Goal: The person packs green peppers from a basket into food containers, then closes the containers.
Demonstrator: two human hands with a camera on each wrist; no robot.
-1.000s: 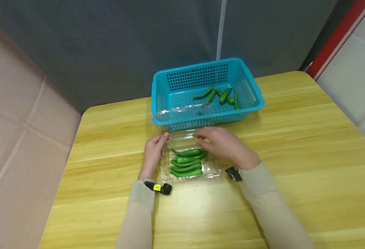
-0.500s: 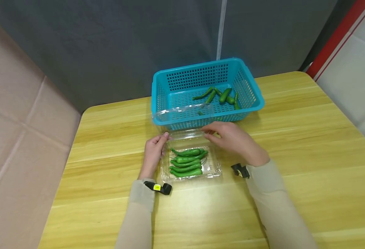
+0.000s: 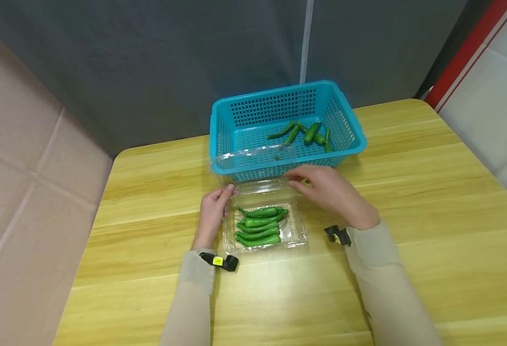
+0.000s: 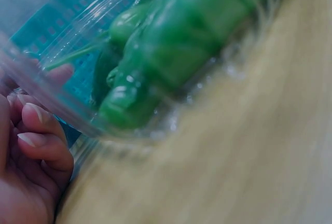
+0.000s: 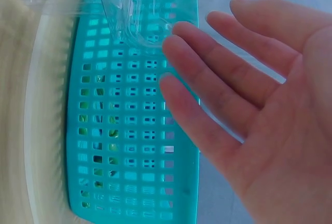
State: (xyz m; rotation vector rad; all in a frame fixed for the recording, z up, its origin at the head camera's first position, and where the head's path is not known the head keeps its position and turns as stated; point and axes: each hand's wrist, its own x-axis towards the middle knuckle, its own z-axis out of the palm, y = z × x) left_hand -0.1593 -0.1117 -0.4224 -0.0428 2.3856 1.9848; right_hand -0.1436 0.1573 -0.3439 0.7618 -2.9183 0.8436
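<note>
A clear plastic clamshell box point(image 3: 294, 235) lies on the table with its lid point(image 3: 253, 153) raised against a blue basket. Several green peppers point(image 3: 258, 229) lie side by side in its base. With thumb and fingers, my left hand point(image 3: 212, 211) pinches the box's left side near the hinge. The left wrist view shows curled fingers point(image 4: 44, 130) beside the clear wall. My right hand point(image 3: 322, 187) is at the hinge's right end. Seen from the right wrist, its fingers point(image 5: 207, 79) are extended near the lid corner; whether they touch it is hard to tell.
The blue perforated basket point(image 3: 353, 139) stands behind the box, with several more green peppers point(image 3: 311, 133) towards its right side. A grey curtain point(image 3: 150, 72) hangs beyond the far edge of the wooden table point(image 3: 430, 192).
My right hand has moved right and slightly away from me, from above the peppers to the hinge's right end. The left hand keeps its place.
</note>
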